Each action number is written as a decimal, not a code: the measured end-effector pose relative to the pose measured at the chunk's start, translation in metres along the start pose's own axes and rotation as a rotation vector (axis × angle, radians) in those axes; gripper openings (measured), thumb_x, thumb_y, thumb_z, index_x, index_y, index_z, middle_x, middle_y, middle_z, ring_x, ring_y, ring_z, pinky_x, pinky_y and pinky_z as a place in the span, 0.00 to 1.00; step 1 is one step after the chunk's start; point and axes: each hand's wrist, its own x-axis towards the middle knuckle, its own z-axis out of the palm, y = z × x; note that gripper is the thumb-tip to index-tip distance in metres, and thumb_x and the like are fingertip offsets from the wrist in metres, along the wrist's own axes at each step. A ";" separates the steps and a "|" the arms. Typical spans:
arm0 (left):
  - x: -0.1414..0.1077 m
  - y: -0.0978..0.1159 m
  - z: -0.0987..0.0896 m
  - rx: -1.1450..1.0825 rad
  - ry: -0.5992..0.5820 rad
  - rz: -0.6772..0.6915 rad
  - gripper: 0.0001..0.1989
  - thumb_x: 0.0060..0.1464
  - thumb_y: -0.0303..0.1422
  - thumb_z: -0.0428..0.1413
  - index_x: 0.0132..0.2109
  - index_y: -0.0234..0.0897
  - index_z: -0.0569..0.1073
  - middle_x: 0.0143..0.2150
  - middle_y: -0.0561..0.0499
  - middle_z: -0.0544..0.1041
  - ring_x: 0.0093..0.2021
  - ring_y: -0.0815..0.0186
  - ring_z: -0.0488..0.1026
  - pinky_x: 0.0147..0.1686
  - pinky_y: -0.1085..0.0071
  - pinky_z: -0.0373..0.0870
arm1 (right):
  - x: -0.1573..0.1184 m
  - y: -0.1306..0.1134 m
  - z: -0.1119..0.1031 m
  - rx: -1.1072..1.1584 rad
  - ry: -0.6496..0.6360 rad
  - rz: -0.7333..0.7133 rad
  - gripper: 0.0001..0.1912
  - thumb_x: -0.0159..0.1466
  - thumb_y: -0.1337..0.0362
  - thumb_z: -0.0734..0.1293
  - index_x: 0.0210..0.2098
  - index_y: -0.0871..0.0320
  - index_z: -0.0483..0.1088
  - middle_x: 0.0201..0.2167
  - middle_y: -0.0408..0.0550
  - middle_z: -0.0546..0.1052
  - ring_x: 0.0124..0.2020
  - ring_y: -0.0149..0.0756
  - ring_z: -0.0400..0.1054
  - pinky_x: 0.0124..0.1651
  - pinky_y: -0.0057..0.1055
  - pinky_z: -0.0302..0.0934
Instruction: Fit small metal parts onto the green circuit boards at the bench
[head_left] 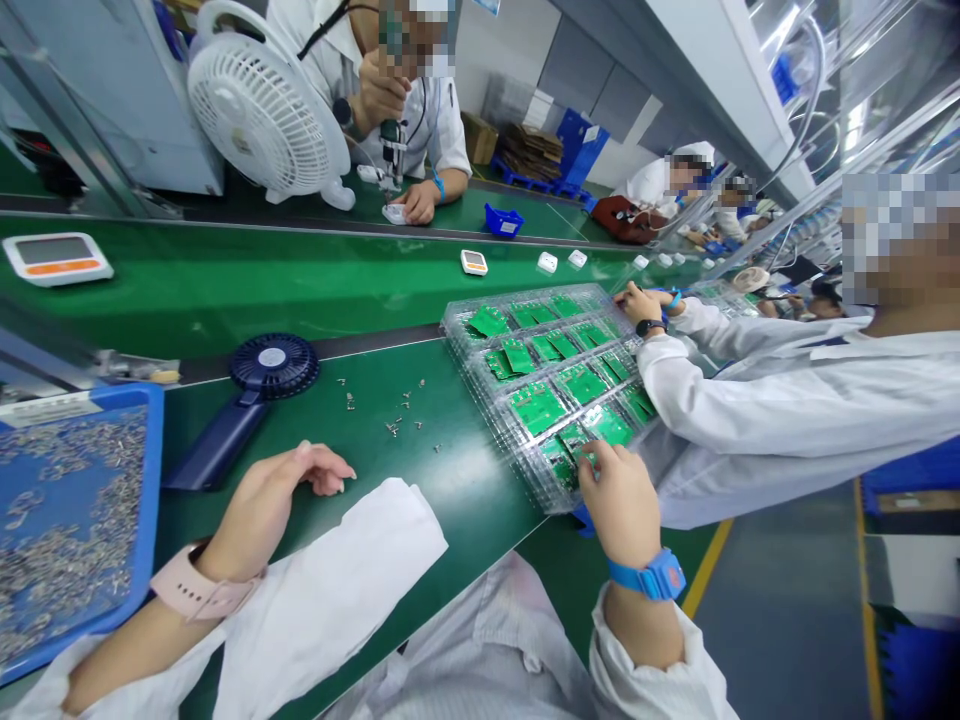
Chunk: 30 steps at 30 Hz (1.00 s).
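My left hand [274, 490] hovers over the green bench with its fingers loosely bent and nothing in them. Small metal parts [394, 427] lie scattered on the bench beyond it. A white cloth-like sheet [352, 590] lies beside that wrist. At the near corner of a clear plastic tray [517, 450], my right hand [621, 500] has thumb and fingers pinched on a green circuit board [559, 460]; the fingers partly cover it. More green boards [579, 383] fill the tray's compartments.
A blue bin [156, 480] of small metal parts stands at the left, beside a dark handheld fan [274, 365]. White devices [474, 262] sit along the green belt [337, 290]. A co-worker's hands [645, 305] are at the tray's far right edge. Across the belt, another person works behind a white fan [262, 110].
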 end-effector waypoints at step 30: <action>0.005 -0.016 -0.001 -0.045 -0.014 0.020 0.26 0.58 0.54 0.51 0.31 0.37 0.80 0.28 0.47 0.78 0.30 0.64 0.71 0.32 0.71 0.69 | 0.058 -0.011 -0.014 0.157 -0.185 -0.058 0.14 0.66 0.61 0.61 0.42 0.57 0.76 0.36 0.52 0.76 0.41 0.43 0.68 0.44 0.34 0.58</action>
